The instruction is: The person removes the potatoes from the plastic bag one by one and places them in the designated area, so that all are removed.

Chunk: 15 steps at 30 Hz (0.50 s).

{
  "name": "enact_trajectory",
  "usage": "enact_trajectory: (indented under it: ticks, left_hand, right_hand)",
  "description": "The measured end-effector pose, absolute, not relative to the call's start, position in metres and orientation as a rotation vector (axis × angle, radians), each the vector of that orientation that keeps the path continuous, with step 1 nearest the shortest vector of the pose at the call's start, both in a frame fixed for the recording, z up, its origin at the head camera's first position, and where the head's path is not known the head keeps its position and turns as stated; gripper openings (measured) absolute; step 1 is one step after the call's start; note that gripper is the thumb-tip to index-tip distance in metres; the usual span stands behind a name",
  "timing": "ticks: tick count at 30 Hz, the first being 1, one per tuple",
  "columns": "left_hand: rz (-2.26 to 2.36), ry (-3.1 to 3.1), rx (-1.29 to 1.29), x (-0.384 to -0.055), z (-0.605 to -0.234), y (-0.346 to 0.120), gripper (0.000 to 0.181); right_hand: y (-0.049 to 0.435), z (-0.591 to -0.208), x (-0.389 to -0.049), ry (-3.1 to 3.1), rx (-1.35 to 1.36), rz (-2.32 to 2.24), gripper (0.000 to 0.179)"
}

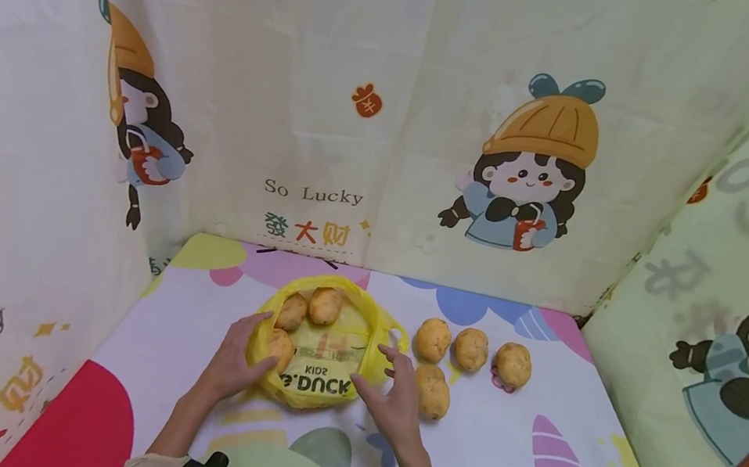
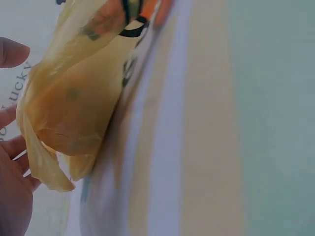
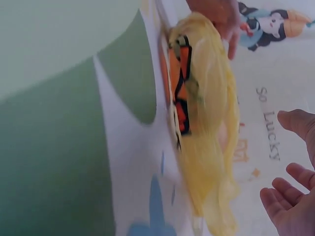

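We saw the yellow plastic bag lying with its mouth spread wide on the patterned tablecloth, three potatoes gathered inside along its left and far walls. At the bag's left rim we found the left hand, fingers loosely extended and thumb apart, gripping nothing; we could not tell whether its fingertips touched the film. Beside the bag's right wall the right hand was released, its thumb and fingers spread.

That hand and the bag's handle loop stood between the bag's mouth and four loose potatoes. Three of these formed a row to the right of the bag, and the fourth lay just nearer us. Behind the bag we saw the printed cloth backdrop with its "So Lucky" lettering.
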<state>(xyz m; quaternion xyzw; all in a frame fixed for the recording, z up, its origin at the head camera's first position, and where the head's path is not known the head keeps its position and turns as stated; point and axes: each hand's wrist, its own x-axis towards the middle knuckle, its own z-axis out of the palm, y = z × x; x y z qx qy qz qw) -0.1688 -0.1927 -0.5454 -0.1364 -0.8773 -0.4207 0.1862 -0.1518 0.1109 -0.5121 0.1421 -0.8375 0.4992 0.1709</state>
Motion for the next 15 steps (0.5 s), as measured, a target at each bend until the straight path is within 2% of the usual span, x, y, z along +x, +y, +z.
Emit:
enact_trajectory:
  ticks: [15]
  left_hand:
    - [-1.245, -2.516, -0.36, -0.188, -0.542, -0.205, 0.065]
  right_hand:
    - [0.055, -0.515, -0.166, -2.453, 0.589, 1.608, 0.06]
